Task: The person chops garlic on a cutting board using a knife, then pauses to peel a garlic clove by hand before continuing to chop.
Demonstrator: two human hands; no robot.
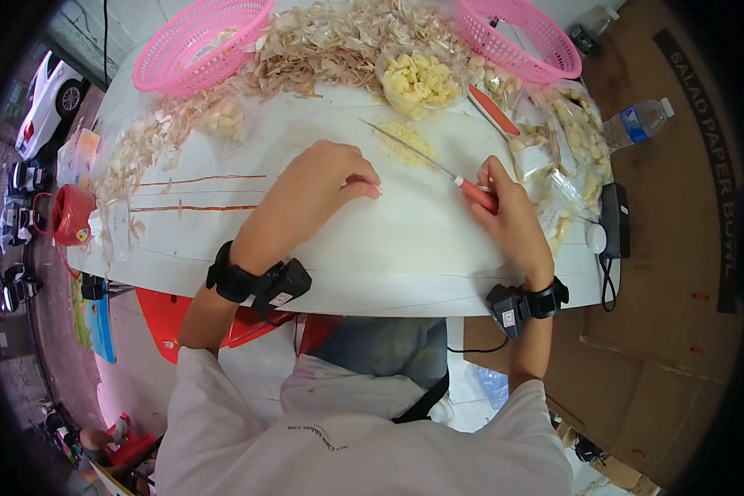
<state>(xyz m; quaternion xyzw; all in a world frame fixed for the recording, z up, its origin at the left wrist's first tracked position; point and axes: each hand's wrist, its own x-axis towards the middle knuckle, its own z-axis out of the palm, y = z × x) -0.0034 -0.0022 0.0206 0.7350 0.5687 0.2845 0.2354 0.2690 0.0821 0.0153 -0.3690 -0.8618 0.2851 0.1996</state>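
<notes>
My right hand (508,211) is closed around the orange handle of a knife (422,153), its thin blade pointing up and left over the table. Beneath and beside the blade lies a small heap of chopped garlic (399,140). My left hand (326,182) is left of the knife, thumb and fingers pinched together. A tiny pale bit shows at its fingertips, too small to name. Just beyond the heap, a clear plastic container holds cut garlic pieces (422,78). A second orange-handled knife (496,112) rests to its right.
Dry garlic skins (331,45) are piled along the far side, between two pink baskets (161,74). Bags of garlic cloves (579,124), a water bottle (641,122) and a black box (615,219) line the right edge. A red container (73,215) is at the left edge.
</notes>
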